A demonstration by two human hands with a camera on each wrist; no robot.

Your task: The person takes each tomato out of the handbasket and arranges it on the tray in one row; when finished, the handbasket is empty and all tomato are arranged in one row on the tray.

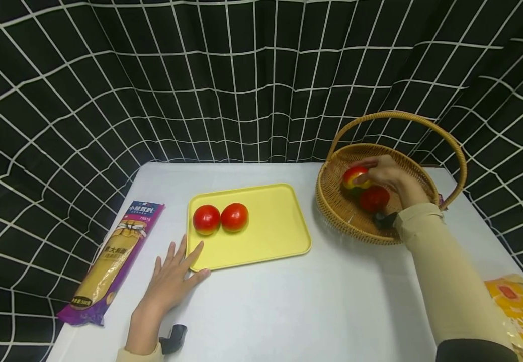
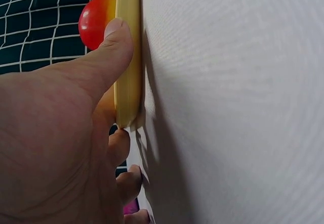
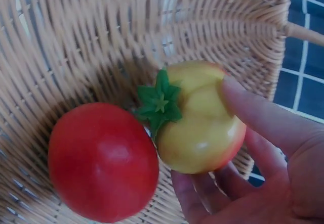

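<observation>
My right hand [image 1: 381,173] reaches into a wicker basket [image 1: 329,201] and grips a red and yellow tomato [image 3: 202,118] with a green star-shaped top. Thumb and fingers lie around it in the right wrist view. Beside it in the basket is another tomato [image 3: 104,161], red on the side that shows. At the near left corner of a yellow tray [image 1: 266,226], my left hand [image 1: 168,281] lies with fingers spread, its thumb touching the tray's edge in the left wrist view. Two red tomatoes [image 1: 206,219] [image 1: 235,217] sit side by side on the tray's left part.
A purple pasta packet [image 1: 116,261] lies left of the tray. An orange and yellow packet [image 1: 521,311] is at the near right, partly behind the right forearm. The basket's tall handle [image 1: 395,115] arches over it. A black cloth with white grid lines surrounds the white table [image 1: 288,311].
</observation>
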